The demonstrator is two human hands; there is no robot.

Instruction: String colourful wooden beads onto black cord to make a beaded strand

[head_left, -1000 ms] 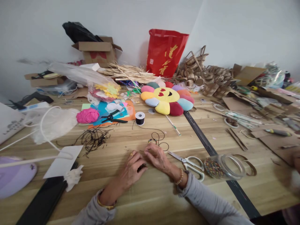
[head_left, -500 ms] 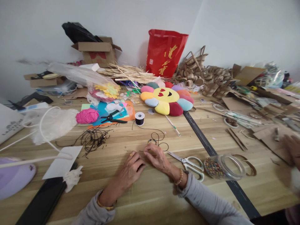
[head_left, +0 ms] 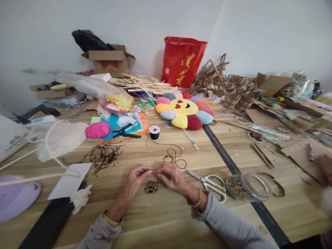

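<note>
My left hand (head_left: 137,177) and my right hand (head_left: 171,177) face each other low over the table, fingertips pinched. A short, thin stretch of cord (head_left: 154,172) shows between them; any bead on it is too small to make out. Just below lies a small heap of multicoloured beads (head_left: 151,187). Behind my right hand, a partly hidden ring of strung beads (head_left: 168,159) rests beside loops of black cord (head_left: 177,151), which trail from a white-flanged spool (head_left: 155,132). White-handled scissors (head_left: 211,183) lie right of my right hand, blades partly open.
A clear jar of beads (head_left: 246,186) lies on its side at right. A flower cushion (head_left: 184,110) sits further back. Black cord scraps (head_left: 105,155), pink yarn (head_left: 97,130) and black pliers (head_left: 126,132) are at left. Another person's hand (head_left: 325,166) shows at the right edge.
My left hand has shifted left and turned, and its fingers now pinch opposite my right hand. The bead heap, hidden before, has come into view below the hands.
</note>
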